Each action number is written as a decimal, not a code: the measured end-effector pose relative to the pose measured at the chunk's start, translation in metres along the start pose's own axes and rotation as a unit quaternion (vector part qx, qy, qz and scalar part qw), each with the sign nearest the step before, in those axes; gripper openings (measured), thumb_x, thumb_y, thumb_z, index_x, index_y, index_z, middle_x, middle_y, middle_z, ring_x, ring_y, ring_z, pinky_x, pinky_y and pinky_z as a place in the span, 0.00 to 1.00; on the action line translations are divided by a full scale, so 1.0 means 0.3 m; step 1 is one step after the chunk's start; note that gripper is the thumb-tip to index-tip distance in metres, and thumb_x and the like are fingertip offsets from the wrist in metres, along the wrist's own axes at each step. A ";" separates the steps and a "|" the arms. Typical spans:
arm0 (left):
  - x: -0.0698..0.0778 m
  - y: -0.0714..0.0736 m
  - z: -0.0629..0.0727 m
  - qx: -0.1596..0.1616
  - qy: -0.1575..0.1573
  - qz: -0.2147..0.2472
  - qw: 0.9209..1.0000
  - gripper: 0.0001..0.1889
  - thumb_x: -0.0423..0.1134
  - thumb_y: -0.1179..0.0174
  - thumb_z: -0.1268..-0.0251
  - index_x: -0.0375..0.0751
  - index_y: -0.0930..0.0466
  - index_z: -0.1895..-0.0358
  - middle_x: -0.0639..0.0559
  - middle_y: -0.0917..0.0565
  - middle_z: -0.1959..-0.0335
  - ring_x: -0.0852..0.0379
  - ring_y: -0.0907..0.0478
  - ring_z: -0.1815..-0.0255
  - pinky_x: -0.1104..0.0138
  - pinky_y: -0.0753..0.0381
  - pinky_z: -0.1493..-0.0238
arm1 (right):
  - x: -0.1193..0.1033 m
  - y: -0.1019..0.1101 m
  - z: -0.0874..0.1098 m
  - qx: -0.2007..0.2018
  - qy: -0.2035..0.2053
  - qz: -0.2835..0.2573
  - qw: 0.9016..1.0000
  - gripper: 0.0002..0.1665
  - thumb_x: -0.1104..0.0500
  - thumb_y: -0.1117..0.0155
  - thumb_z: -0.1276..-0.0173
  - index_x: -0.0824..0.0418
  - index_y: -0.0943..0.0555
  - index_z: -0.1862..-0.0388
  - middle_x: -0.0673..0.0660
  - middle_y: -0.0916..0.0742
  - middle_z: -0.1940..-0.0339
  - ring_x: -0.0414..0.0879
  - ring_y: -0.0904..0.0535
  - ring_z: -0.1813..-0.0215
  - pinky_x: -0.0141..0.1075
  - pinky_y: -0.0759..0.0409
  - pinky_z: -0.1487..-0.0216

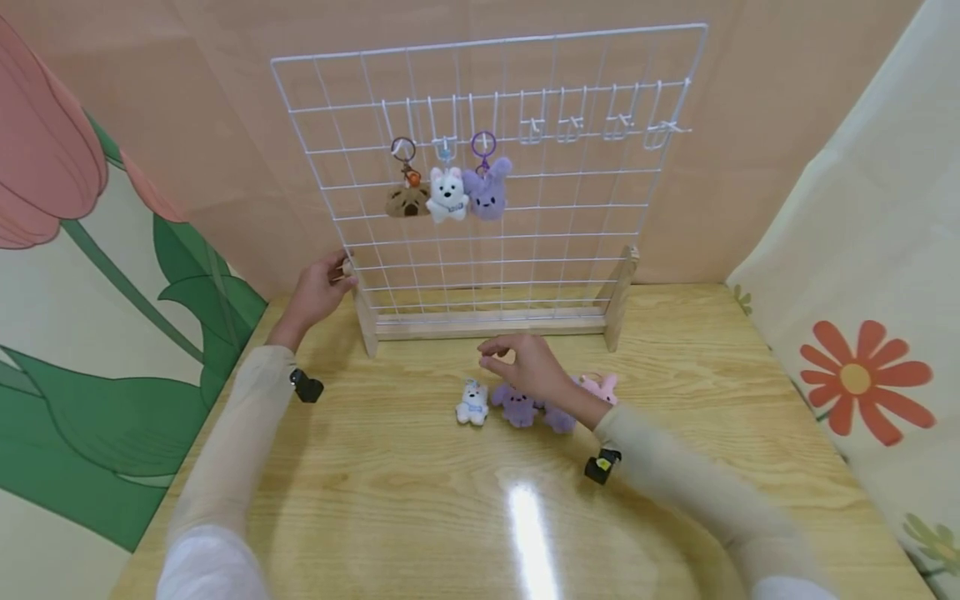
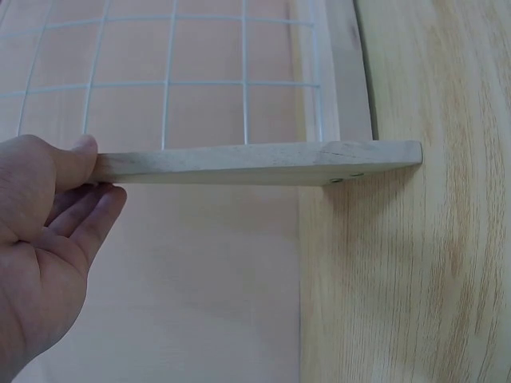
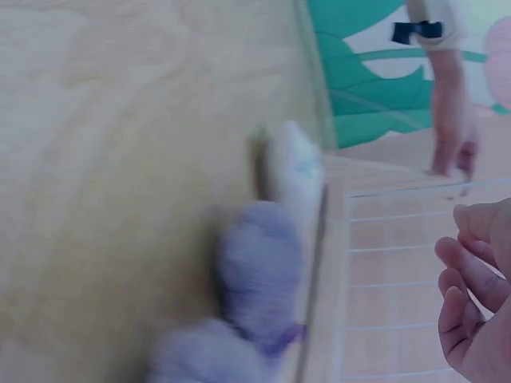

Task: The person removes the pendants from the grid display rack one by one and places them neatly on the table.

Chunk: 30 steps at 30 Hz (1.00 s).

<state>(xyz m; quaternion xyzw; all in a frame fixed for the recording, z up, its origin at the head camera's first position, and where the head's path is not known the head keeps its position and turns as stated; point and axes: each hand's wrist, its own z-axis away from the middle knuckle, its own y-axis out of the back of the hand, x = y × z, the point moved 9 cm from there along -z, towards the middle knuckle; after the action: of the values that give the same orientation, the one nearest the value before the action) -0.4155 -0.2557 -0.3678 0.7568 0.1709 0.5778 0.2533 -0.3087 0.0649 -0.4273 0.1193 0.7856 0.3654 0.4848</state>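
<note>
Three plush keychains point(image 1: 447, 196) hanging upper middle of the frame on a white wire rack point(image 1: 487, 42), left hand point(image 1: 318, 289) centre-left, fingers clamped on the wooden side post point(image 2: 239, 159), right hand point(image 1: 531, 364) below centre, fingers loosely bent, thumb kinda apart, near more plushies point(image 1: 517, 407) on the worktop point(image 1: 375, 467)

Hanging toys point(image 1: 448, 196) are on the rack point(image 1: 487, 329), behind tabletop toys point(image 1: 472, 405).

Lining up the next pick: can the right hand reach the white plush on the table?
Likely yes: the right hand looks empty and hovers near the white plush, which nothing appears to cover; the purple plush beside it might get brushed.
</note>
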 end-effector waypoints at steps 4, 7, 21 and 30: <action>-0.001 0.004 0.000 0.003 0.000 -0.002 1.000 0.29 0.25 0.43 0.26 0.22 0.39 0.25 0.25 0.31 0.29 0.33 0.29 0.30 0.52 0.21 0.33 | -0.058 0.086 -0.017 0.037 0.021 0.002 0.999 0.12 0.52 0.31 0.27 0.54 0.10 0.50 0.50 0.09 0.52 0.42 0.18 0.62 0.32 0.19 0.76; -0.007 0.002 -0.002 0.002 -0.002 0.000 1.000 0.28 0.25 0.44 0.25 0.23 0.39 0.26 0.24 0.31 0.29 0.33 0.29 0.29 0.53 0.21 0.33 | -0.102 0.153 -0.026 0.081 0.047 0.001 0.996 0.13 0.53 0.30 0.28 0.56 0.11 0.48 0.51 0.09 0.55 0.42 0.17 0.58 0.32 0.16 0.70; -0.004 0.007 0.001 0.009 -0.016 -0.006 1.000 0.27 0.24 0.43 0.26 0.22 0.36 0.28 0.24 0.30 0.30 0.32 0.28 0.30 0.52 0.20 0.34 | -0.260 0.411 -0.107 0.216 0.074 -0.035 0.973 0.17 0.53 0.28 0.29 0.60 0.12 0.47 0.54 0.09 0.53 0.44 0.16 0.56 0.34 0.14 0.63; 0.002 0.005 0.003 0.003 -0.010 0.012 1.000 0.27 0.24 0.43 0.27 0.20 0.37 0.28 0.23 0.31 0.30 0.31 0.30 0.29 0.51 0.22 0.32 | -0.330 0.549 -0.183 0.275 0.069 -0.037 0.958 0.19 0.53 0.27 0.31 0.64 0.12 0.47 0.57 0.10 0.49 0.49 0.18 0.51 0.38 0.15 0.58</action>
<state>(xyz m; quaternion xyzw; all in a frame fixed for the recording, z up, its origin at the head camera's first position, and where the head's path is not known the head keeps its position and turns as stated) -0.4144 -0.2569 -0.3666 0.7653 0.1606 0.5727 0.2458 -0.3331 0.1021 -0.2323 0.1938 0.8914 0.1243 0.3905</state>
